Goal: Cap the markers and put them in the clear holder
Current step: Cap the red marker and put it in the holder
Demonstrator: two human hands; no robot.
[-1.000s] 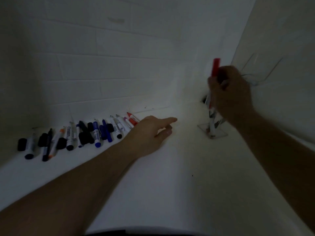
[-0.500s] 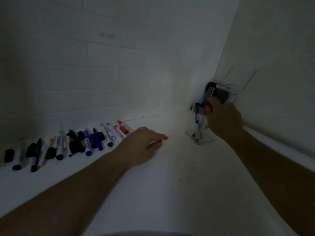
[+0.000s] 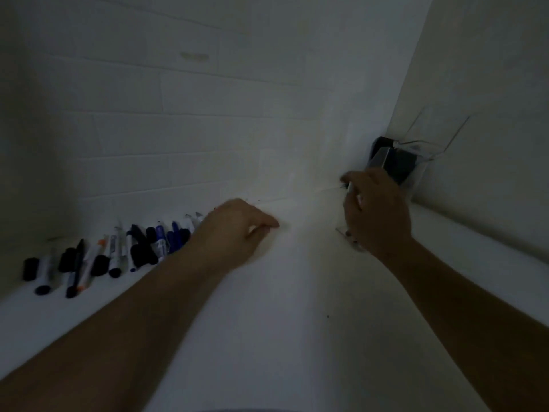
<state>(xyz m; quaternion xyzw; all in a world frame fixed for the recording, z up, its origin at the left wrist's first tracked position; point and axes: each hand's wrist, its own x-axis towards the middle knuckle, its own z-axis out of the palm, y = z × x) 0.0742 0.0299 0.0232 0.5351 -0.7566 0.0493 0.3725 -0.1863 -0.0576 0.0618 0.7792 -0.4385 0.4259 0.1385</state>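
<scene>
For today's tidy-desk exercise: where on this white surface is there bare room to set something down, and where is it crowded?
Bare: the white surface between the two forearms. Crowded: the row of markers along the back wall, and the corner around the clear holder.

The tiled wall (image 3: 193, 129) is white with thin grey joints, and the counter (image 3: 267, 322) below is plain white. The markers (image 3: 118, 251) in the row have white barrels with black, blue and orange caps. The clear holder (image 3: 421, 156) is colourless, with dark black shapes inside it
</scene>
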